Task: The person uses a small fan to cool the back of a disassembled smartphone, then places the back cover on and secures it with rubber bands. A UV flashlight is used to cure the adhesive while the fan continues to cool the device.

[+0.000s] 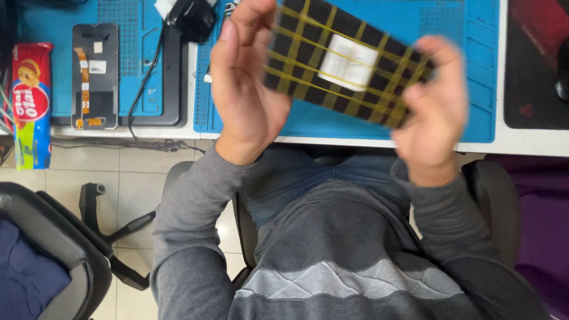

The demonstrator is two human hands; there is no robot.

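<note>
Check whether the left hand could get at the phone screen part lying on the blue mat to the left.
Probably not right now: the left hand grips the rubber-banded black panel together with the right hand. The screen part itself lies uncovered.

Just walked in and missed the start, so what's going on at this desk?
A seated person holds a dark flat panel, criss-crossed with yellow rubber bands, up between both hands: left hand at one end, right hand at the other. On the blue work mat behind lie another phone panel and, nearby, a biscuit packet.
</note>
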